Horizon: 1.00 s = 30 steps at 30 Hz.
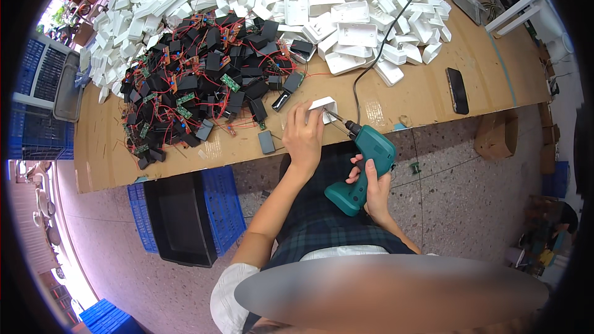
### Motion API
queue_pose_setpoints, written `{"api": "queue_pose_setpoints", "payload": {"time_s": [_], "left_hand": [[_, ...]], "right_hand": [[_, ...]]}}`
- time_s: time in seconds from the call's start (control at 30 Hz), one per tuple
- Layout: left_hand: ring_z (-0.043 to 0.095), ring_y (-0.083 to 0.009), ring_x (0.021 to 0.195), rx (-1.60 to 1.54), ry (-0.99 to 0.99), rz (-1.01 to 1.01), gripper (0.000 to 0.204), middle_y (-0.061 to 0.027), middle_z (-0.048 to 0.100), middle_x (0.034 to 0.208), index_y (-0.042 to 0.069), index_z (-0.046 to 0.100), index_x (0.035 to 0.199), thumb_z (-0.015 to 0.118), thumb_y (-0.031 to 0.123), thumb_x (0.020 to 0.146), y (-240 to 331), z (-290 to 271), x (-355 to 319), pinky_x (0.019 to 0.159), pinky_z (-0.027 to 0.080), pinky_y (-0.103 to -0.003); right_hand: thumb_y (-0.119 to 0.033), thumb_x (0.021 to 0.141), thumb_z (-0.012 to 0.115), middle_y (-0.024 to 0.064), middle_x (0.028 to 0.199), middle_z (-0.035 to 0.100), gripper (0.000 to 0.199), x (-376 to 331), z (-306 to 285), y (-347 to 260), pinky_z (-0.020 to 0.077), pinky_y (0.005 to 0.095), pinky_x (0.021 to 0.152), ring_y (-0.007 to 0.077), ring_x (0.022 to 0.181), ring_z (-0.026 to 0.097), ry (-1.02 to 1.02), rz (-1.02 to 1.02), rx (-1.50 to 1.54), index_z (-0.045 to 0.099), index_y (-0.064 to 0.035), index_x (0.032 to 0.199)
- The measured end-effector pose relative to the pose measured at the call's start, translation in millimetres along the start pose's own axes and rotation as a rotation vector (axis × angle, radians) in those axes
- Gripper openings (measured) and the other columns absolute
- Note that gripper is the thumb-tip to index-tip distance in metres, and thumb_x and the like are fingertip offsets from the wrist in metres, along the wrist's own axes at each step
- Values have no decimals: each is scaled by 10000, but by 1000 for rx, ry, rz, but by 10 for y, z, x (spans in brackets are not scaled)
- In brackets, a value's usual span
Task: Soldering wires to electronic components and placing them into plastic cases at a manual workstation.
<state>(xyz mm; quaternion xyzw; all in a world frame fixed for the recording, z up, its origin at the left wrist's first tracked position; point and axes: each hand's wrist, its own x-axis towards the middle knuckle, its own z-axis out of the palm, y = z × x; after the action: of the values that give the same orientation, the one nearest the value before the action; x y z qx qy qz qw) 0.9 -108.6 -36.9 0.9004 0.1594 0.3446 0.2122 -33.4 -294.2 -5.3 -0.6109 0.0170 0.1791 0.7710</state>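
Note:
At the table's near edge my left hand (303, 133) is closed on a small white plastic housing (330, 105), its open side turned toward the right. My right hand (376, 188) wraps round the grip of a green cordless drill (375, 148). The drill's long bit reaches into the housing; where the tip rests inside cannot be made out. Just left of my left hand a small grey-black box (266, 142) lies on the cardboard. Beyond it spreads a pile of black boxes (213, 62) with red wires and green circuit boards.
A large heap of white plastic housings (297, 9) covers the far side of the cardboard-topped table (427, 89). A black cable (361, 77) runs across it. To the right lies a phone (457, 91). Below the table stand a black bin (179, 216), a blue crate (224, 210) and a cardboard box (497, 136).

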Motion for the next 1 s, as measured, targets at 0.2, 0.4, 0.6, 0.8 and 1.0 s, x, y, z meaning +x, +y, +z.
{"api": "queue_pose_setpoints", "payload": {"time_s": [0.2, 0.4, 0.6, 0.8, 1.0], "left_hand": [[619, -275, 1128, 17, -4, -5, 205, -33, 646, 1173, 100, 718, 1015, 753, 87, 814, 13, 5, 8, 856, 554, -394], [620, -271, 1128, 10, 8, 9, 189, -32, 647, 1171, 104, 719, 1014, 751, 100, 828, 1, 4, 7, 846, 556, -389], [621, -266, 1127, 19, 10, -2, 185, -28, 649, 1168, 107, 721, 1012, 751, 105, 830, 5, 15, 4, 842, 556, -385], [619, -266, 1128, 23, 8, 3, 202, -30, 650, 1168, 108, 724, 1024, 753, 105, 824, 18, 7, 6, 845, 554, -387], [617, -268, 1129, 22, -3, -3, 207, -36, 649, 1168, 102, 725, 1028, 751, 101, 823, 15, 10, 6, 851, 551, -387]], "right_hand": [[-271, 1072, 503, 150, 1104, 643, 358, 11, 1, 18, 580, 283, 652, 137, 780, 634, 5, -1, 11, 576, 56, 1196], [-272, 1072, 501, 147, 1103, 638, 358, 10, 8, 10, 578, 283, 652, 138, 783, 634, 12, 1, 32, 568, 53, 1204], [-276, 1072, 499, 144, 1095, 634, 355, 6, 26, 2, 573, 282, 648, 139, 781, 631, 16, 7, 35, 565, 50, 1196], [-284, 1071, 504, 142, 1092, 634, 362, 0, 28, 4, 573, 284, 650, 139, 779, 630, 25, 11, 37, 567, 51, 1191], [-252, 1066, 526, 124, 1075, 661, 339, -1, 32, 5, 594, 314, 677, 133, 780, 633, 32, 5, 62, 609, 61, 1167]]}}
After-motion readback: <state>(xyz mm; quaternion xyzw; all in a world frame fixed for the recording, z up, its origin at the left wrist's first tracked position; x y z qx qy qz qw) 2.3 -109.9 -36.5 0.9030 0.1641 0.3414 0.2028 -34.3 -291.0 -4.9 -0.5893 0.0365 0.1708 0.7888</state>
